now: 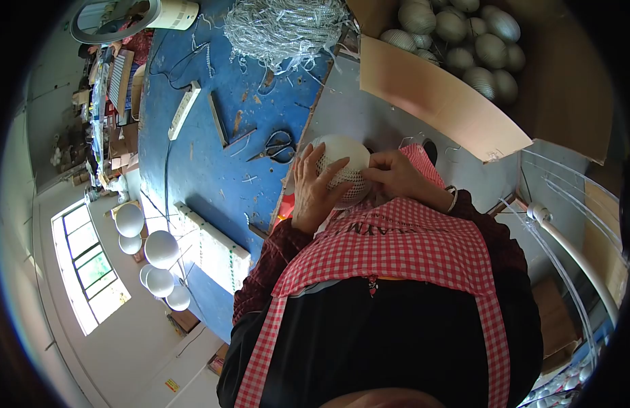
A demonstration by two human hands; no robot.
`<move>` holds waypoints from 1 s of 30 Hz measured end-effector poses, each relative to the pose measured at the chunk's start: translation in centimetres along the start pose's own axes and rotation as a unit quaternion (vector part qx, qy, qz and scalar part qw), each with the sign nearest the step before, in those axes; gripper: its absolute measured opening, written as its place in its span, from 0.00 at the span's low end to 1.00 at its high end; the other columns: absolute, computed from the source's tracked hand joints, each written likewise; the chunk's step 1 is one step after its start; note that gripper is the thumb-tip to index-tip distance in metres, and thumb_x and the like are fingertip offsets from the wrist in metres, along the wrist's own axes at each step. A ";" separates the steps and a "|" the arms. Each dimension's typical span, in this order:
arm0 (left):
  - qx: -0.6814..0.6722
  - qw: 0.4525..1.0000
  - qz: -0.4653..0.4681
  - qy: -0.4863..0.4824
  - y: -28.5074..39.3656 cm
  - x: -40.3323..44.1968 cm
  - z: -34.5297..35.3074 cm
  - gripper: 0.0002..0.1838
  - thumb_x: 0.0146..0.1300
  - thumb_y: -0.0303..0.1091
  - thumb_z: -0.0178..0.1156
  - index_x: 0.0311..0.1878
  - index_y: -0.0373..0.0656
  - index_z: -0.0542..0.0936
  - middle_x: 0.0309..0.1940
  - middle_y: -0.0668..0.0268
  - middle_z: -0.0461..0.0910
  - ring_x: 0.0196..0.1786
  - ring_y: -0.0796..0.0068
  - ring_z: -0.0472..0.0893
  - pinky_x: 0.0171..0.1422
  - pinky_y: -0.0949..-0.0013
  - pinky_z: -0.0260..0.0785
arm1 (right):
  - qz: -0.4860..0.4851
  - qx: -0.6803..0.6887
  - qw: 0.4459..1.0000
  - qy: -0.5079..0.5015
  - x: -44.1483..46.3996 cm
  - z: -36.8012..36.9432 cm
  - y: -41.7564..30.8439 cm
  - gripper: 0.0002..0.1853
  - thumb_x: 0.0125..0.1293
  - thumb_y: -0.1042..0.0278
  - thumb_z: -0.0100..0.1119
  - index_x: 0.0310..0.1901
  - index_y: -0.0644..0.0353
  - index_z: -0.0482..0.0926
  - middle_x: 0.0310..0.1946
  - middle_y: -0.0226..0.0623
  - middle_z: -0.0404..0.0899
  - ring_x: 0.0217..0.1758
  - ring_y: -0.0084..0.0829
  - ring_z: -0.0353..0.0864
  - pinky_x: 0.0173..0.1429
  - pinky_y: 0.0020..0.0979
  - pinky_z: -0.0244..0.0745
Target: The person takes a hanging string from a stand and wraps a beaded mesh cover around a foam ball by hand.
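A white foam-like ball (347, 148) sits at my lap, its lower part covered with rows of pale, beaded-looking trim (349, 183). My left hand (315, 187) holds the ball from the left, fingers spread over its side and the trim. At the ball's right edge, my right hand (396, 172) is closed, thumb and fingers pinched together against the rows. Whatever lies between those fingertips is hidden. Scissors (277, 147) lie on the blue table to the left of the ball.
The worn blue table (199, 156) carries a heap of silvery trim (286, 30), a power strip (184, 110) and an angled metal piece (220, 121). A cardboard box (437, 102) at the upper right holds several wrapped balls (492, 51). Plain white balls (161, 249) stand at the left.
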State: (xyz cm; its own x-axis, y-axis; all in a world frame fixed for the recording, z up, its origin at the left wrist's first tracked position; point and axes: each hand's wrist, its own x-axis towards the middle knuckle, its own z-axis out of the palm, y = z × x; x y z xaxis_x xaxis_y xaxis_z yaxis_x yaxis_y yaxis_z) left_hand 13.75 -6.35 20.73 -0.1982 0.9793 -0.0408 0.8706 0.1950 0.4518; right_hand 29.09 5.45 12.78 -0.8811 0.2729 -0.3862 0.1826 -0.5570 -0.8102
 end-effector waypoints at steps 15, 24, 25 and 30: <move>0.059 0.996 -0.065 -0.009 1.2 1.1 0.2 0.41 0.43 0.52 0.66 0.62 0.52 0.65 0.65 0.50 0.52 0.68 0.48 0.51 0.68 0.48 0.43 | -0.043 -0.045 0.998 0.022 1.6 0.3 1.0 0.11 0.56 0.65 0.59 0.25 0.64 0.76 0.17 0.29 0.74 0.19 0.15 0.69 0.23 0.21 0.64; 0.010 0.994 -0.106 0.018 -0.6 0.3 -1.5 0.35 0.45 0.42 0.67 0.59 0.48 0.68 0.62 0.52 0.58 0.64 0.51 0.58 0.64 0.54 0.54 | -0.011 -0.040 0.999 0.001 0.7 0.5 -0.5 0.11 0.57 0.65 0.58 0.25 0.63 0.75 0.17 0.29 0.75 0.18 0.16 0.71 0.22 0.20 0.66; -0.022 0.992 -0.125 0.025 -1.0 0.2 -1.8 0.32 0.47 0.37 0.67 0.57 0.48 0.70 0.61 0.53 0.60 0.62 0.53 0.61 0.62 0.57 0.58 | -0.012 -0.040 0.999 0.000 0.7 0.5 -0.5 0.11 0.57 0.65 0.58 0.25 0.63 0.75 0.17 0.29 0.75 0.18 0.16 0.71 0.22 0.20 0.66; -0.154 0.983 -0.095 -0.001 -2.7 -0.7 -1.9 0.24 0.49 0.34 0.65 0.52 0.48 0.74 0.56 0.53 0.65 0.60 0.51 0.64 0.61 0.55 0.59 | 0.002 -0.021 1.000 -0.006 1.0 0.6 -0.2 0.10 0.58 0.66 0.57 0.25 0.64 0.74 0.17 0.30 0.75 0.16 0.17 0.72 0.21 0.20 0.67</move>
State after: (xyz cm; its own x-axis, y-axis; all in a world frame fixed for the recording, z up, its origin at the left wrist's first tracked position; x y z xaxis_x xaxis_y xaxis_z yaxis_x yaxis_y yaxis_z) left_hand 10.69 -7.62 21.28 -0.3430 0.9267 -0.1535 0.6392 0.3500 0.6848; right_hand 27.94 5.40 12.85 -0.8852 0.2612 -0.3850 0.2048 -0.5243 -0.8265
